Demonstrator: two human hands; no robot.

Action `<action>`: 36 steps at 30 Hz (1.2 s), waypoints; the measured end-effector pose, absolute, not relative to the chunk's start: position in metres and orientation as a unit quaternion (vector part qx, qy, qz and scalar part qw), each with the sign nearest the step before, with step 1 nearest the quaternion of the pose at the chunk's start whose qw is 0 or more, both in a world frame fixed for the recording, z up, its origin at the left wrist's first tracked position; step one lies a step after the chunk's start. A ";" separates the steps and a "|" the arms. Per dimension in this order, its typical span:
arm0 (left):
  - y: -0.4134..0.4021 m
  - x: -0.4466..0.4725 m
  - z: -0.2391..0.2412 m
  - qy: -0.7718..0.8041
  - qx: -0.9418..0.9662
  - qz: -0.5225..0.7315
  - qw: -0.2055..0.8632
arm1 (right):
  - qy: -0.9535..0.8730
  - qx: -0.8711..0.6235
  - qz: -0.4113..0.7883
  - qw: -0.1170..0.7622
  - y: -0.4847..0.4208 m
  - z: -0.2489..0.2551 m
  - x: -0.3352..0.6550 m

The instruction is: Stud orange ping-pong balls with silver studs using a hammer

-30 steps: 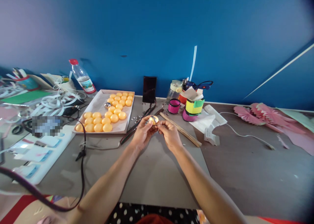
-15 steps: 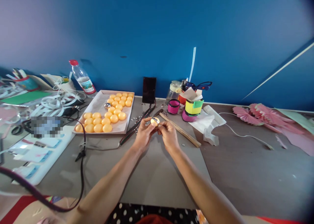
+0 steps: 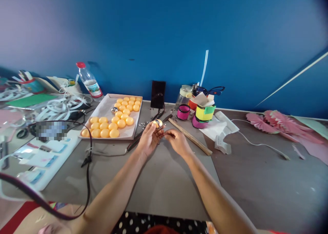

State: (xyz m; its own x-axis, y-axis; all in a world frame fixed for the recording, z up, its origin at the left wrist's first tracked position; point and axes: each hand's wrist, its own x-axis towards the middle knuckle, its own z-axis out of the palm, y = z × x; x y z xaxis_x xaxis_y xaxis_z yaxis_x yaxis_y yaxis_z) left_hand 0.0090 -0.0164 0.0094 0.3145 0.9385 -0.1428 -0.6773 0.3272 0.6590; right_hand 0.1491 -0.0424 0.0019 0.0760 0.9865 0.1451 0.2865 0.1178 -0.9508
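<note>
Fingertips of my left hand [image 3: 150, 138] are clamping the orange ball [image 3: 158, 123] firmly so it isn't rolling; my right hand [image 3: 178, 142] is pinching shut just beside it, on what I cannot tell.

Pixelated patch [image 3: 51, 130], ball [image 3: 158, 123] half hidden by left hand [image 3: 150, 138] fingers

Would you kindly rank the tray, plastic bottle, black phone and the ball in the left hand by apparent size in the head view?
1. tray
2. plastic bottle
3. black phone
4. ball in the left hand, smallest though nearest the camera
</note>
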 end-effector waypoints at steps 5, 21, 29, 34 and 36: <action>-0.017 0.007 0.012 0.267 0.265 0.545 0.750 | -0.720 -0.593 0.200 0.300 -0.051 0.001 0.141; -0.015 0.002 0.016 0.238 0.270 0.541 0.761 | -0.770 -0.597 0.123 0.186 -0.050 -0.009 0.130; -0.008 -0.001 0.008 0.234 0.264 0.548 0.759 | -0.713 -0.640 0.053 0.280 -0.043 -0.007 0.150; -0.006 0.001 0.004 0.251 0.266 0.539 0.759 | -0.587 -0.772 -0.045 0.238 -0.036 -0.003 0.181; -0.007 0.001 0.005 0.253 0.262 0.542 0.757 | -0.573 -0.798 -0.018 0.184 -0.033 -0.005 0.190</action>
State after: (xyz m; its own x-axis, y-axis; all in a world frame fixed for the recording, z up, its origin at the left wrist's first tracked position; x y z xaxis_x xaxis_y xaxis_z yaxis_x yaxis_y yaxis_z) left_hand 0.0012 -0.0067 0.0047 0.2848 0.9534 -0.0993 -0.6880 0.2755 0.6714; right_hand 0.1900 -0.0332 -0.0051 0.3424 0.9087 0.2388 0.9217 -0.2755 -0.2731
